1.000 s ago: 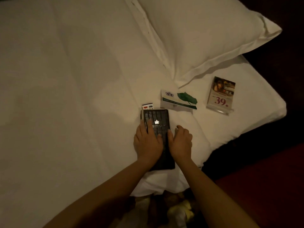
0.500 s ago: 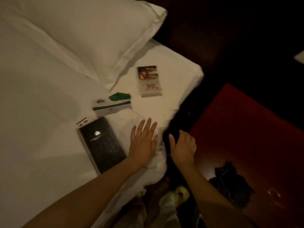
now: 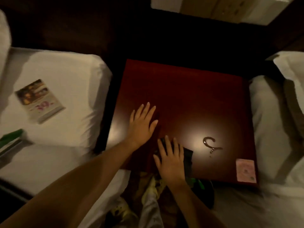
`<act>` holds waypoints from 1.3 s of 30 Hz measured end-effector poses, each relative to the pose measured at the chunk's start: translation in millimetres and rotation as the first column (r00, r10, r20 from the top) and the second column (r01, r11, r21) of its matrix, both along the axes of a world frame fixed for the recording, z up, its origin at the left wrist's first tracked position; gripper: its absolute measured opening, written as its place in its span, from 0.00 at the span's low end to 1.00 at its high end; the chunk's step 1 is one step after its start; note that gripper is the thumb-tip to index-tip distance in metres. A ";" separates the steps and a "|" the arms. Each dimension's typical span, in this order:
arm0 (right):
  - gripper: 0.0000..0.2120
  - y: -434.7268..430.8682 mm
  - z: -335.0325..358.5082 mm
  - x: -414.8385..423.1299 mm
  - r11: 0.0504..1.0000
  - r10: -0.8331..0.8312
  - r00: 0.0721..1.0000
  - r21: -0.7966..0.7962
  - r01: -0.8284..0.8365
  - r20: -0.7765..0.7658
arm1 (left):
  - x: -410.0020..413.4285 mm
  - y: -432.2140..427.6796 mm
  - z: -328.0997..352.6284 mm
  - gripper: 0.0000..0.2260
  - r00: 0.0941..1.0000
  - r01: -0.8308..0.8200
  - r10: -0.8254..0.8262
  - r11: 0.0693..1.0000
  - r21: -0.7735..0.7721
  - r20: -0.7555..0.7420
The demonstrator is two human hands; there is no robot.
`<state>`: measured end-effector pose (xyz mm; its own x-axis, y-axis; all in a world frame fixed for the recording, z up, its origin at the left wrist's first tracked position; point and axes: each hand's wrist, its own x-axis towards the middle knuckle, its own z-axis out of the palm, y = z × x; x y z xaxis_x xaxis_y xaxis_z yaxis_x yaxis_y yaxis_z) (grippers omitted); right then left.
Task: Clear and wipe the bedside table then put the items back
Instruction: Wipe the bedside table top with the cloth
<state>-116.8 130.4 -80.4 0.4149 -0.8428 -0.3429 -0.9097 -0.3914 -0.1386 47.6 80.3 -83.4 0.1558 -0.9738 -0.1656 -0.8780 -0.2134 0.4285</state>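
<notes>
The dark red tabletop (image 3: 189,96) of the bedside table is bare over most of its surface. On its near edge lies a dark cloth (image 3: 188,159), and the right hand (image 3: 170,160) rests flat on top of it, its grip spread with the fingers laid straight over the fabric rather than curled round it. The left hand (image 3: 142,123) lies palm down on the tabletop's left half, just beyond the cloth, its grip also spread and holding nothing. Toward the tabletop's near right, a small squiggle of liquid (image 3: 209,142) shines under the light, apart from the cloth. A pink card (image 3: 245,170) sits at the tabletop's near right corner. Left of the tabletop is a white bed (image 3: 65,71) carrying a printed leaflet (image 3: 39,100) and, nearer the frame edge, a blurred green and white item (image 3: 11,137). Right of the tabletop is another white bed (image 3: 266,129).
</notes>
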 end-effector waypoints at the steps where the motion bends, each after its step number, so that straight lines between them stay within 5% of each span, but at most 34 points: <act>1: 0.26 -0.7 -4.5 -7.4 1.000 0.031 1.000 -0.003 -0.031 0.006 | -7.2 -14.9 -6.2 0.24 1.000 0.031 -0.031 1.000 -0.001 0.007; 11: 0.28 -46.6 -34.5 -87.5 0.986 -0.075 0.990 -0.140 0.091 0.119 | -57.0 -82.1 -49.3 0.25 0.954 0.156 -0.154 0.988 0.014 0.258; 23: 0.27 -170.8 -33.3 -138.1 0.972 -0.107 0.992 -0.203 0.120 0.071 | -56.3 -83.3 -45.8 0.25 0.949 0.131 -0.136 0.991 0.037 0.284; 32: 0.27 -299.0 -30.3 -80.7 0.936 -0.260 0.956 -0.210 0.284 0.137 | -59.4 -86.6 -41.8 0.25 0.936 0.137 -0.151 0.988 0.067 0.318; 39: 0.21 -305.5 -31.8 -5.0 0.960 -0.126 0.953 -0.208 0.187 0.277 | -59.5 -82.7 -48.2 0.25 0.937 0.110 -0.130 0.991 0.081 0.323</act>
<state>-121.8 -175.1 -112.2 0.3201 -0.9469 -0.0322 -0.9066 -0.2963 -0.3004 -12.0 -2.4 -131.6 0.0939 -0.9784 -0.1842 -0.9881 -0.1142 0.1029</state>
